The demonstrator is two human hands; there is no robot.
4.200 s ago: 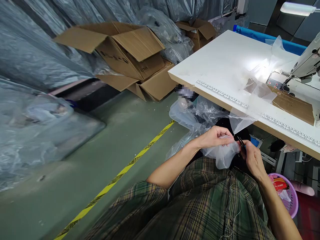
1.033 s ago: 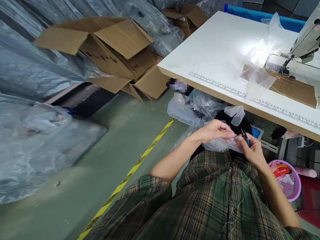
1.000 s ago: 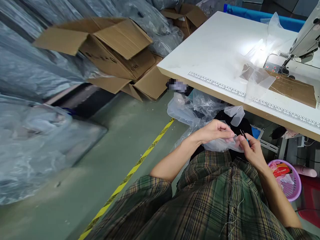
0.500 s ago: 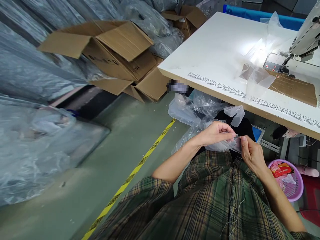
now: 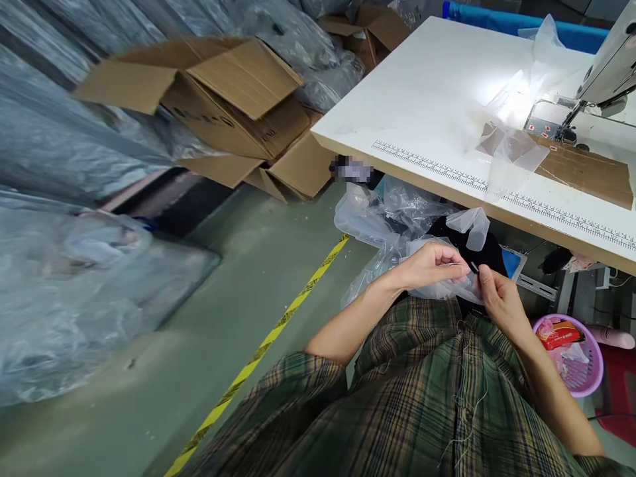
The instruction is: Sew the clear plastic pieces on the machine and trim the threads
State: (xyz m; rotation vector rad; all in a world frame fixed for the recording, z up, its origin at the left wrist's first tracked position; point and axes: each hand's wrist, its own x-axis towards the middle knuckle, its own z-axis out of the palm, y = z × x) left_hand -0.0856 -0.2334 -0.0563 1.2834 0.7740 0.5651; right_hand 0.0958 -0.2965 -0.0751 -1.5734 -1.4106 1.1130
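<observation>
Over my lap, my left hand (image 5: 431, 266) is closed in a pinch at the edge of a sheer whitish fabric (image 5: 431, 290); a thin pale line shows at its fingertips. Just across from it, my right hand (image 5: 503, 297) pinches a small slim dark thing (image 5: 474, 267), too small to name, between thumb and forefinger. The fingertips of the two hands are a short gap apart. More of the sheer material (image 5: 365, 215) hangs down and bunches below the table edge, beyond my hands.
Ahead and right stands a white sewing table (image 5: 397, 99) with a printed ruler edge and a sewing machine (image 5: 609, 66). Open cardboard boxes (image 5: 223, 112) and plastic-wrapped bundles (image 5: 64, 291) lie left. A pink basket (image 5: 591, 377) sits right; yellow tape (image 5: 268, 341) crosses the floor.
My right hand has drawn slightly away from the left, and the small dark thing now shows at its fingertips. The view has shifted slightly.
</observation>
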